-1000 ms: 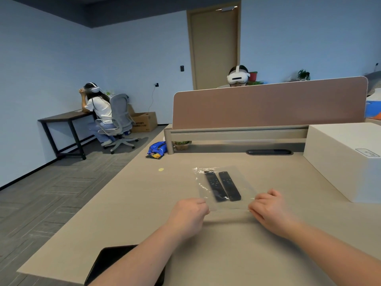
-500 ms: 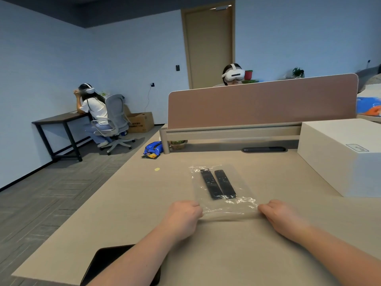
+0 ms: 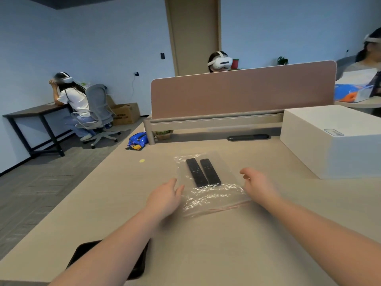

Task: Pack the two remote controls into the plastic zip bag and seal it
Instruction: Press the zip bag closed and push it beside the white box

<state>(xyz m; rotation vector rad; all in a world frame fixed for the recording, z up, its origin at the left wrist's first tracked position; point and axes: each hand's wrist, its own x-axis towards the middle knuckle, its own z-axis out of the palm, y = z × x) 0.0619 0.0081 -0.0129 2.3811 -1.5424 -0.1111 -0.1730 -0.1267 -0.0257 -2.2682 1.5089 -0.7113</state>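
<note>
A clear plastic zip bag (image 3: 212, 198) lies flat on the beige desk (image 3: 206, 244), its reddish zip strip along the near edge. Inside it, two black remote controls lie side by side: the left remote (image 3: 196, 171) and the right remote (image 3: 210, 171). My left hand (image 3: 165, 198) hovers at the bag's left edge with fingers apart, holding nothing. At the bag's right edge my right hand (image 3: 258, 185) is likewise open, apart from the zip strip.
A large white box (image 3: 334, 139) stands at the right. A pink divider panel (image 3: 243, 91) crosses the desk's far side. A black tablet-like slab (image 3: 107, 259) lies under my left forearm near the front edge. People with headsets sit behind the divider and at left.
Both hands have let go of the bag's near edge, opened and moved forward along its sides. The view has shifted closer and to the right.
</note>
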